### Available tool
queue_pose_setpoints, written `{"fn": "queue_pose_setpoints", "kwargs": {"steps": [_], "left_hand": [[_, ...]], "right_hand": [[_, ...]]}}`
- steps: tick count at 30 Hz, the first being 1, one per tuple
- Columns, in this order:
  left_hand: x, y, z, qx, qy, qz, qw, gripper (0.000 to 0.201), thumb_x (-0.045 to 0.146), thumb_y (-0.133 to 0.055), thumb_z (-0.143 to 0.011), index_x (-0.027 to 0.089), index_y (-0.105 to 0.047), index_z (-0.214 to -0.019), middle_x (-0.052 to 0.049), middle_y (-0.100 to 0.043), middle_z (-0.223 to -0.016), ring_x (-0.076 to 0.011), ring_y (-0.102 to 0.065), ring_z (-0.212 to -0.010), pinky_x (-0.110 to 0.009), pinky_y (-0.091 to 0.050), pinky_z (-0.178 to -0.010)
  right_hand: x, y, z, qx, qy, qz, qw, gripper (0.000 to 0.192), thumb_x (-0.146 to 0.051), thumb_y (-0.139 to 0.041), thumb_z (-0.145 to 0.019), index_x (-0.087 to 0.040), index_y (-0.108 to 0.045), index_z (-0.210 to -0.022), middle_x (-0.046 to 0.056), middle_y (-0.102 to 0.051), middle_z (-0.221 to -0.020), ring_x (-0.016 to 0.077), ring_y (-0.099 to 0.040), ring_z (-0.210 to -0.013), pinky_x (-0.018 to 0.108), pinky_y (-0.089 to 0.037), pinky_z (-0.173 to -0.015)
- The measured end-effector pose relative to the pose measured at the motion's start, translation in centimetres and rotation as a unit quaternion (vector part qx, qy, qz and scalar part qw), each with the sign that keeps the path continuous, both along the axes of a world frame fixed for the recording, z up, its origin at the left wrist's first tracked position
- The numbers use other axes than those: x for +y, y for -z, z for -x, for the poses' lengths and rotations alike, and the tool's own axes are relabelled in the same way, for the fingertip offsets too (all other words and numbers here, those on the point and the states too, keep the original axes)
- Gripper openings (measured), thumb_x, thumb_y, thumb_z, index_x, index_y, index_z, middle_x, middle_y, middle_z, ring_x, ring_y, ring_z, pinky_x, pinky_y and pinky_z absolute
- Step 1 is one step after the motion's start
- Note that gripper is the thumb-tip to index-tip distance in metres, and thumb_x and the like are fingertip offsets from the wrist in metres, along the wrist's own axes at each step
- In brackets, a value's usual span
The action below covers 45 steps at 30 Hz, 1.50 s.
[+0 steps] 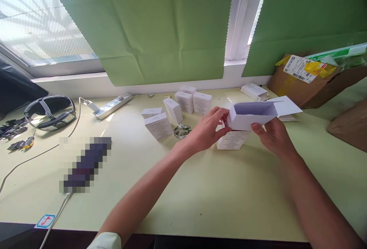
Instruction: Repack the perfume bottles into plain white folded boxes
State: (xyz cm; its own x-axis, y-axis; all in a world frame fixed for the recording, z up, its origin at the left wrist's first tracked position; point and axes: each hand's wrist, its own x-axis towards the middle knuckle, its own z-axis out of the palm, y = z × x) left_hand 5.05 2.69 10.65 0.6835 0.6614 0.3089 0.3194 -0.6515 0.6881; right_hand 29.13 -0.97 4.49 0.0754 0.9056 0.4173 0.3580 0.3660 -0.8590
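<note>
Both my hands hold a white cardboard box (252, 121) with its flap lifted at the right, its hollow inside facing me. My left hand (213, 128) grips the box's left end between thumb and fingers. At its right end my right hand (273, 136) has the thumb on the near face and the fingers behind. Just below, a printed white box (233, 140) stands on the table, partly covered by the held one. Left of my left hand sits a round glass piece (182, 131), near a printed small box (159, 126) and several similar ones.
On the table (172, 203), a power strip (113, 107), a head strap device (50, 113) and a pixelated dark object (87, 165) with a cable lie to the left. At the right are a brown carton (304, 84) and another white box (254, 91).
</note>
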Motion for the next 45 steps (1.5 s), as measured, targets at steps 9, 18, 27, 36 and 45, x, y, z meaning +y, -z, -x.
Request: {"fn": "queue_pose_setpoints", "kwargs": {"steps": [9,18,27,36,45], "left_hand": [[-0.1,-1.1,0.2,0.025,-0.026,0.011,0.999,0.026,0.044,-0.055,-0.096,0.020,-0.060,-0.104,-0.004,-0.065,-0.104,-0.0179,-0.064,-0.098,-0.037,-0.055,-0.091],[0.0,-2.4,1.2,0.032,-0.047,0.032,0.998,0.021,0.040,-0.061,-0.092,0.020,-0.055,-0.094,-0.002,-0.065,-0.105,-0.0167,-0.070,-0.091,-0.030,-0.057,-0.076],[0.1,-2.9,2.1,0.036,-0.039,0.029,0.998,0.022,0.040,-0.058,-0.094,0.019,-0.061,-0.099,-0.005,-0.068,-0.107,-0.0198,-0.068,-0.102,-0.030,-0.058,-0.078],[-0.4,-3.7,2.1,-0.014,-0.049,0.039,0.998,0.036,0.049,-0.054,-0.095,0.020,-0.061,-0.114,-0.006,-0.069,-0.115,-0.0179,-0.066,-0.105,-0.031,-0.055,-0.091],[-0.3,-3.8,2.5,-0.018,-0.039,0.047,0.998,0.034,0.045,-0.059,-0.094,0.021,-0.064,-0.118,-0.004,-0.072,-0.106,-0.0164,-0.069,-0.099,-0.029,-0.058,-0.087]], "right_hand": [[-0.3,-0.9,0.4,-0.091,-0.004,0.004,0.996,0.031,-0.054,-0.050,-0.095,-0.034,-0.066,-0.112,0.003,-0.070,-0.099,0.0301,-0.061,-0.101,0.049,-0.051,-0.084],[-0.1,-0.9,0.7,-0.035,-0.060,-0.005,0.998,0.030,-0.052,-0.051,-0.096,-0.038,-0.069,-0.115,0.003,-0.064,-0.100,0.0259,-0.059,-0.100,0.044,-0.051,-0.090],[0.1,-0.9,0.6,-0.016,-0.062,0.046,0.997,0.023,-0.045,-0.066,-0.088,-0.035,-0.070,-0.108,-0.001,-0.066,-0.093,0.0197,-0.056,-0.083,0.036,-0.049,-0.076],[0.2,-0.8,0.4,0.039,-0.105,0.100,0.989,0.036,-0.042,-0.076,-0.081,-0.038,-0.066,-0.115,0.001,-0.064,-0.115,0.0213,-0.056,-0.093,0.037,-0.050,-0.082],[0.2,-1.3,0.8,0.040,-0.100,0.094,0.990,0.052,-0.073,-0.043,-0.089,-0.033,-0.070,-0.106,0.006,-0.069,-0.103,0.0270,-0.062,-0.089,0.043,-0.051,-0.078]]}}
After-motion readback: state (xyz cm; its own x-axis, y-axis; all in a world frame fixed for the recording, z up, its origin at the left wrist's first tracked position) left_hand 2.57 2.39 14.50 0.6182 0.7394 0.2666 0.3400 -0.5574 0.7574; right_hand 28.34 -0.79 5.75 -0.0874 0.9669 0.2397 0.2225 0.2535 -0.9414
